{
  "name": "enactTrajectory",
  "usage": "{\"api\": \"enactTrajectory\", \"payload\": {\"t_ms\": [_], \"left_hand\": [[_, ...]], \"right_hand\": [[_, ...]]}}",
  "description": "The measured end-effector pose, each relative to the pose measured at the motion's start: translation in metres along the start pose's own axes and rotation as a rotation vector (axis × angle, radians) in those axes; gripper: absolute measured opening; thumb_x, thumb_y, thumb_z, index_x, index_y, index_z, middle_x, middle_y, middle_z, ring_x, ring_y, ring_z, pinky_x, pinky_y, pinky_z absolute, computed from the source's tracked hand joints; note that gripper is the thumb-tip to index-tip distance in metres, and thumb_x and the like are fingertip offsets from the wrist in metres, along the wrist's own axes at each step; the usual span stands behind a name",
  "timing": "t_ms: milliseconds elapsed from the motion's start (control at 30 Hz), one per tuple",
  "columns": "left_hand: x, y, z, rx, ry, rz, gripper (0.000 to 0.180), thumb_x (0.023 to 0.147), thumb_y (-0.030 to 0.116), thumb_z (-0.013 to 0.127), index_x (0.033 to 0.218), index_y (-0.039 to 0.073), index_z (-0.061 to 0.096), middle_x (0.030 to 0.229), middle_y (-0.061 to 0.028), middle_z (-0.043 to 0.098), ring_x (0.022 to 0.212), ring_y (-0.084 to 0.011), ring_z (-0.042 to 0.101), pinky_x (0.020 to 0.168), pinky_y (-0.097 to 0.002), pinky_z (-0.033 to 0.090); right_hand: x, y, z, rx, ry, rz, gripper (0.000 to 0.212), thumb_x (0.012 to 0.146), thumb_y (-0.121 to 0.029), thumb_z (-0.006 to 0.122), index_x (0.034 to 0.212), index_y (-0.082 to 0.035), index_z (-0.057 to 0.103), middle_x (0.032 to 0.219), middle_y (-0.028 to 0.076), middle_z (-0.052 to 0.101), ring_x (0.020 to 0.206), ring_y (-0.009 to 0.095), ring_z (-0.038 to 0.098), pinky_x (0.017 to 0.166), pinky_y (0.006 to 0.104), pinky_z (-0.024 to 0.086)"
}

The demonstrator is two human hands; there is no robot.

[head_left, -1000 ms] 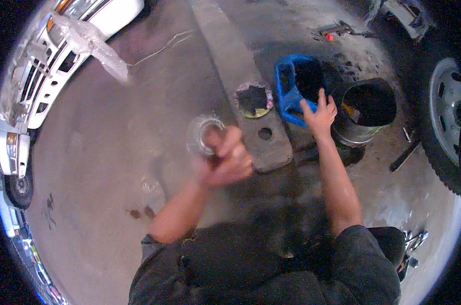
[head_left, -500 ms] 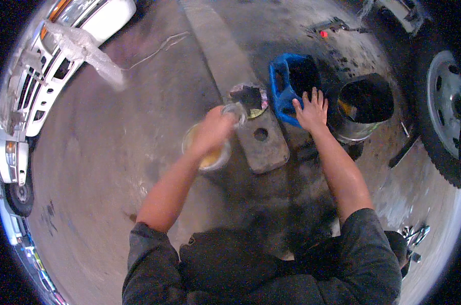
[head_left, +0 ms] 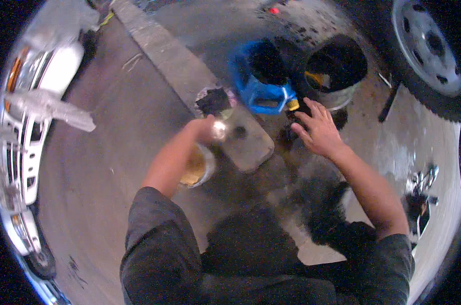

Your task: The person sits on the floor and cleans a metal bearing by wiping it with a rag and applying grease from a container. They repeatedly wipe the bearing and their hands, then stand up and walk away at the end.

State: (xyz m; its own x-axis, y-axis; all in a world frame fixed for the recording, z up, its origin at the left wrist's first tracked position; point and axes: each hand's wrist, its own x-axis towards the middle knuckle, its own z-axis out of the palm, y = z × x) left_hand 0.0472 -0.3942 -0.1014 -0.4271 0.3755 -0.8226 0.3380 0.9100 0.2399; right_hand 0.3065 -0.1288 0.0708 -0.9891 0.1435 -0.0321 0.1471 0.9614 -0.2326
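My left hand (head_left: 208, 129) reaches forward over a concrete slab (head_left: 251, 147), its fingers closed on a small shiny object (head_left: 221, 130) that is too blurred to name. Under that forearm stands a round tub of yellowish liquid (head_left: 196, 168). My right hand (head_left: 317, 133) is spread open, palm down, just below a cut-open blue plastic jug (head_left: 258, 84) with a yellow cap (head_left: 292, 104). It holds nothing. A small round dish with dark contents (head_left: 214, 101) sits at the slab's far end.
A black bucket (head_left: 337, 68) stands right of the jug, and a vehicle wheel (head_left: 429, 48) fills the upper right. A white car (head_left: 24, 132) lines the left edge. A concrete curb (head_left: 162, 46) runs up to the top. Shiny metal parts (head_left: 423, 183) lie at the right.
My left hand moved forward from over the bare floor to the slab, past the yellowish tub. My right hand slid back off the blue jug's rim toward me.
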Motion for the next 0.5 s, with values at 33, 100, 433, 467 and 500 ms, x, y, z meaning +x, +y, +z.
{"api": "enactTrajectory", "payload": {"t_ms": [33, 100, 433, 467, 500], "left_hand": [[-0.001, 0.002, 0.000, 0.010, -0.020, -0.016, 0.067, 0.079, 0.026, 0.066, 0.130, -0.006, 0.034, 0.091, -0.0176, 0.065, 0.073, -0.0271, 0.064, 0.061, -0.0403, 0.051], [-0.009, 0.008, -0.004, 0.011, -0.036, -0.058, 0.069, 0.077, 0.027, 0.070, 0.128, -0.006, 0.037, 0.099, -0.0176, 0.065, 0.083, -0.0283, 0.064, 0.072, -0.0409, 0.053], [-0.018, 0.039, -0.037, 0.209, 0.784, 0.215, 0.041, 0.077, 0.027, 0.071, 0.109, 0.006, 0.057, 0.093, -0.0173, 0.067, 0.082, -0.0341, 0.066, 0.074, -0.0468, 0.053], [-0.012, 0.043, -0.030, 0.185, 0.811, 0.217, 0.043, 0.077, 0.029, 0.071, 0.110, 0.006, 0.057, 0.094, -0.0180, 0.067, 0.085, -0.0351, 0.065, 0.077, -0.0471, 0.052], [-0.001, 0.035, -0.018, 0.153, 0.838, 0.226, 0.045, 0.076, 0.030, 0.071, 0.112, 0.006, 0.057, 0.095, -0.0186, 0.067, 0.089, -0.0362, 0.064, 0.079, -0.0475, 0.051]], "right_hand": [[-0.015, 0.010, 0.002, -0.059, -0.027, 0.004, 0.043, 0.092, -0.042, 0.052, 0.119, -0.008, 0.058, 0.140, 0.023, 0.037, 0.129, 0.040, 0.036, 0.107, 0.0481, 0.029], [-0.036, 0.017, -0.011, -0.032, -0.156, 0.048, 0.044, 0.092, -0.042, 0.051, 0.120, -0.008, 0.058, 0.140, 0.023, 0.037, 0.129, 0.040, 0.036, 0.107, 0.0485, 0.030], [-0.108, 0.062, 0.009, 0.770, -0.175, 0.401, 0.075, 0.091, -0.065, 0.025, 0.132, -0.008, 0.050, 0.142, 0.020, 0.038, 0.131, 0.036, 0.036, 0.110, 0.0483, 0.025], [-0.116, 0.075, 0.008, 1.088, -0.139, 0.503, 0.083, 0.089, -0.071, 0.019, 0.135, -0.009, 0.048, 0.143, 0.019, 0.039, 0.132, 0.035, 0.036, 0.110, 0.0484, 0.024], [-0.115, 0.074, -0.003, 1.510, -0.156, 0.571, 0.092, 0.084, -0.077, 0.013, 0.137, -0.009, 0.045, 0.143, 0.017, 0.039, 0.132, 0.033, 0.035, 0.110, 0.0491, 0.023]]}}
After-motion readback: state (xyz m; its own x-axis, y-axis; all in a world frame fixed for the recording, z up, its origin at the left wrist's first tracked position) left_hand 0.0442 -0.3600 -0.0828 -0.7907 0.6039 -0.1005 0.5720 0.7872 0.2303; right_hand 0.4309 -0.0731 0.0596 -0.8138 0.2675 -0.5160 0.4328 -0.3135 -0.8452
